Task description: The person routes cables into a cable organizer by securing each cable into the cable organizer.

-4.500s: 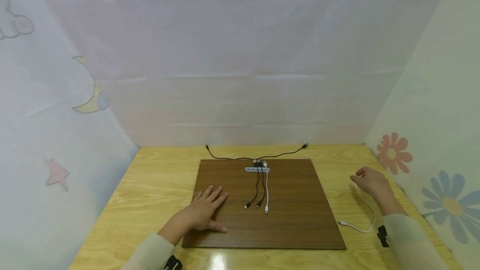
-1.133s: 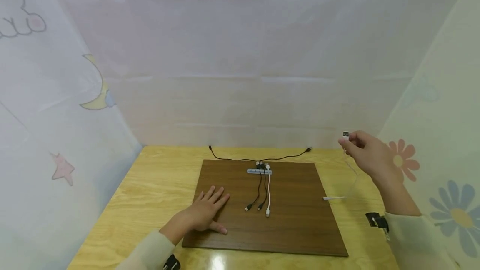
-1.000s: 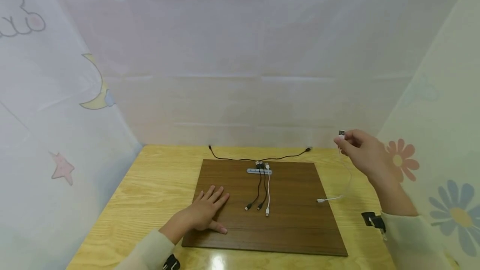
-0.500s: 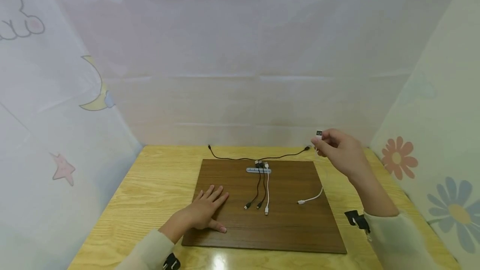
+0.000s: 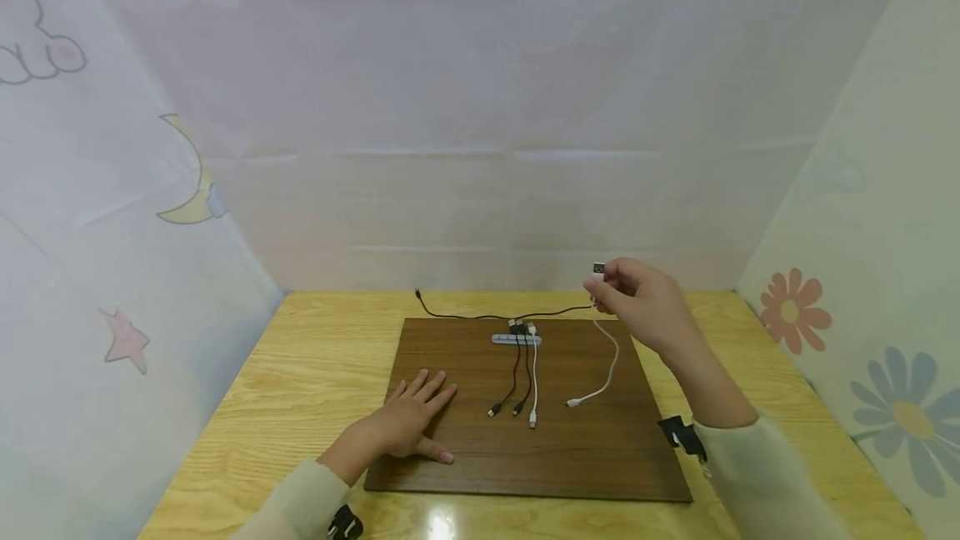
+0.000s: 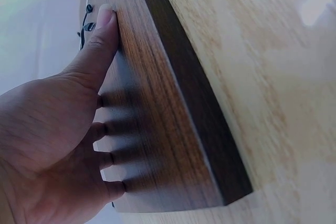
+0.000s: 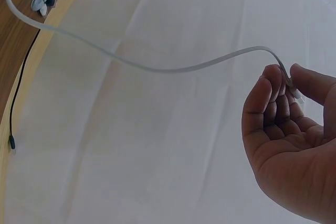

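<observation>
My right hand [image 5: 637,300] pinches the USB plug of a white USB cable [image 5: 617,354] between thumb and fingers, above the back right of the brown board [image 5: 600,457]. The plug's metal end points up. From it the cable hangs down, its small far connector at the board's surface. In the right wrist view the white cable [image 7: 173,70] curves away from the fingertips. My left hand [image 5: 408,423] rests with spread, straight fingers on the board's left side. A grey cable holder [image 5: 497,339] near the board's back edge carries two black cables and one white cable [image 5: 536,382].
Behind the board a long black cable [image 5: 465,317] lies across the wooden table [image 5: 262,407], its right end hidden behind my right hand. A pale patterned sheet [image 5: 480,148] hangs behind the table and on both sides.
My right hand has lifted the white cable off the table at the right and carried it leftward over the board. The cable's loose end has slid left too. My left hand has stayed still.
</observation>
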Action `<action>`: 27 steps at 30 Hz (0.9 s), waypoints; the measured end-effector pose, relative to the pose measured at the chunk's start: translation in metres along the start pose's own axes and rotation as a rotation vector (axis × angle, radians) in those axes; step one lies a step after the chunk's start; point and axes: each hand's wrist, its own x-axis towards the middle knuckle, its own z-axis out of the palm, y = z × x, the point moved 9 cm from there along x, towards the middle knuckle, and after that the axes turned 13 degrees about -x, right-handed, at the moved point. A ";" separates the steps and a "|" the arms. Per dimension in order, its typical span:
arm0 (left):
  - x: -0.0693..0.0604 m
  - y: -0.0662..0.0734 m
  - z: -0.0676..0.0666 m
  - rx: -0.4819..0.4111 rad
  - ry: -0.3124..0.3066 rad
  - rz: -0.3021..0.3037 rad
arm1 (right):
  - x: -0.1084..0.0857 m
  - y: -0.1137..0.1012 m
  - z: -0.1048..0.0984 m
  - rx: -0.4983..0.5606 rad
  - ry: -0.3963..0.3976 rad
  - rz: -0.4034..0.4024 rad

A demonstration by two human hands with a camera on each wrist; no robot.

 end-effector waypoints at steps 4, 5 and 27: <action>-0.001 -0.001 0.000 -0.001 0.007 0.000 | 0.001 -0.005 0.005 0.012 -0.012 0.004; 0.000 -0.002 0.000 -0.003 0.007 -0.003 | 0.001 -0.006 0.006 0.012 -0.014 0.002; 0.001 -0.002 -0.001 -0.008 0.011 -0.014 | 0.005 -0.032 0.025 0.024 -0.015 -0.055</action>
